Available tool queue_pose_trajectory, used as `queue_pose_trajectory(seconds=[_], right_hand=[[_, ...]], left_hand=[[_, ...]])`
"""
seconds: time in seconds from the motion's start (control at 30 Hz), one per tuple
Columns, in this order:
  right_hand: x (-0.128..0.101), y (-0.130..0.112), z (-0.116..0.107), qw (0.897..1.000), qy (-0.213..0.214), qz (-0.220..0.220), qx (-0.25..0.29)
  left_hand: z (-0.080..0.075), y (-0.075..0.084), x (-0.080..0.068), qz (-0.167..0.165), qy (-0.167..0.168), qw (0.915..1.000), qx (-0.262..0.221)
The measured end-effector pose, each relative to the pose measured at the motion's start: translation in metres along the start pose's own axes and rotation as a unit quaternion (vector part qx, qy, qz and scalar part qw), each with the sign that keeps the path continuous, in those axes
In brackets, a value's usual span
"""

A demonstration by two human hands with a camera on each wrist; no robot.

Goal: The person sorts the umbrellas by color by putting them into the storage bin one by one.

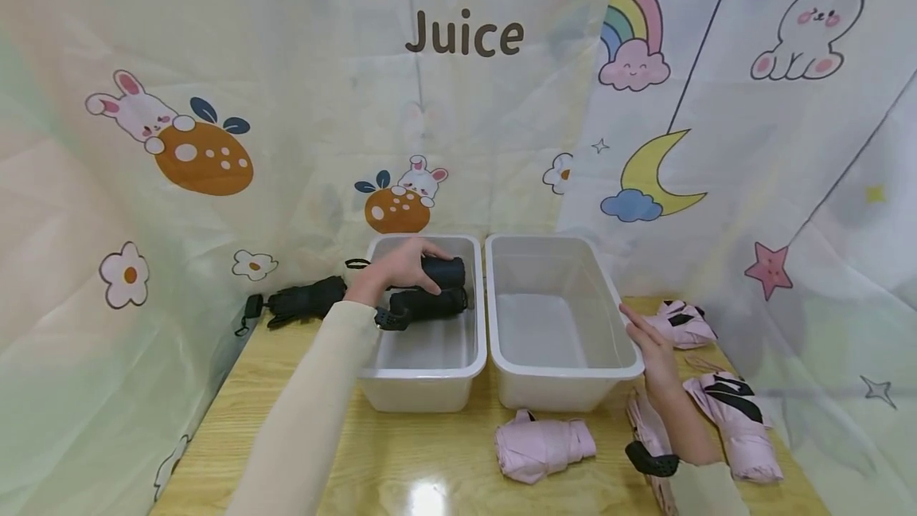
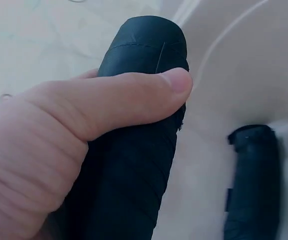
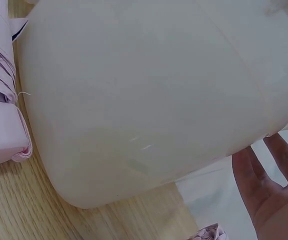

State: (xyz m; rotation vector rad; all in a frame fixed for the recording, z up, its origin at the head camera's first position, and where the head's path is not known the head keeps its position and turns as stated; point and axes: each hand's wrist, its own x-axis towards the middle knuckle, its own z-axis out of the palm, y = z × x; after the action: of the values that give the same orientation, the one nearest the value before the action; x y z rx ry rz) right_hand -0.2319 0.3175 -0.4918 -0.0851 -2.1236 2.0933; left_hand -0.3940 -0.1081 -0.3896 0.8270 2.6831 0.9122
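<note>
My left hand [image 1: 403,267] grips a rolled black folding umbrella [image 1: 446,271] in the left plastic bin [image 1: 419,375]. In the left wrist view, the thumb lies across that umbrella near its end. Beside it, a second black umbrella [image 1: 433,304] lies on the bin's floor. The right hand [image 1: 659,357] touches the outer right side of the right bin [image 1: 566,375] close to its rim, fingers fairly straight. Seen from the right wrist, the fingertips meet the bin's edge, and no object shows in that palm.
Another black umbrella [image 1: 304,301] lies left of the bins. A rolled pink umbrella [image 1: 543,448] is in front of the right bin. More pink umbrellas [image 1: 738,424] lie at the right of the wooden table [image 1: 401,460]. A printed curtain [image 1: 308,126] hangs behind.
</note>
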Motion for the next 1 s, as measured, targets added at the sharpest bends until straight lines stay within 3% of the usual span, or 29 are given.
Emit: queue_pose_trajectory(seconds=[0.23, 0.53, 0.77, 1.0], right_hand=[[0.004, -0.003, 0.001, 1.000, 0.002, 0.005, -0.001], [0.000, -0.003, 0.001, 1.000, 0.007, 0.015, -0.001], [0.003, 0.001, 0.001, 1.000, 0.000, 0.001, 0.002], [0.002, 0.002, 0.000, 1.000, 0.000, -0.006, 0.000]], left_hand=[[0.019, -0.017, 0.020, -0.015, -0.018, 0.9996, 0.017], [0.032, -0.035, 0.040, -0.029, -0.014, 0.9994, -0.010], [0.045, -0.063, 0.053, -0.038, 0.016, 0.9984, -0.039], [0.056, -0.087, 0.054, -0.079, 0.039, 0.9916, -0.095]])
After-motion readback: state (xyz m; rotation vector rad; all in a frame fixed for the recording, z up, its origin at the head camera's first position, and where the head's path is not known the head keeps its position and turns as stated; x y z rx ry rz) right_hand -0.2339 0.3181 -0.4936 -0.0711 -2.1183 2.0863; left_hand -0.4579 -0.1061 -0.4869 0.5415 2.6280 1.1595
